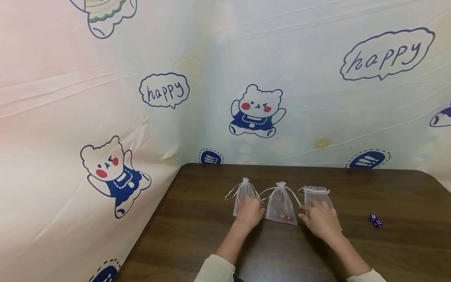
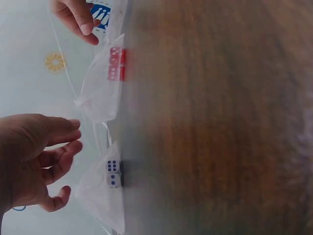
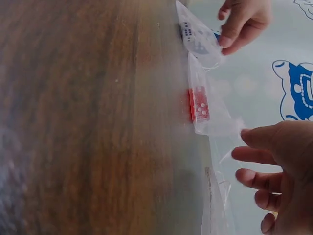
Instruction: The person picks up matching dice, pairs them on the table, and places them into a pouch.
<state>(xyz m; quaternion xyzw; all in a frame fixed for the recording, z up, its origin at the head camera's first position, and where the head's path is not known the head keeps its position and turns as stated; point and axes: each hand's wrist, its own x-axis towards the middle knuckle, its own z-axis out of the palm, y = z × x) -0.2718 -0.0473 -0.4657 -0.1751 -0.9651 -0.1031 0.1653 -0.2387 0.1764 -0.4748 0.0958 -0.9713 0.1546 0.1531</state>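
My left hand (image 1: 249, 211) hovers over the left sheer white drawstring pouch (image 1: 242, 192), its fingers loosely bent and holding nothing. Inside that pouch, two white dice (image 2: 113, 174) with dark pips show in the left wrist view. The middle pouch (image 1: 280, 201) has its neck gathered and contains red dice (image 1: 285, 217). My right hand (image 1: 321, 220) is above the right pouch (image 1: 316, 194), which lies flat with its drawstring top spread wide. In the right wrist view the right hand's fingers (image 3: 259, 181) are spread and relaxed, with nothing between them.
Two dark blue dice (image 1: 375, 221) lie on the brown wooden table (image 1: 405, 250), right of the right pouch. Cream drawstrings (image 1: 269, 192) loop out beside the pouches. A printed curtain (image 1: 299, 129) hangs behind the table's far edge and along its left side.
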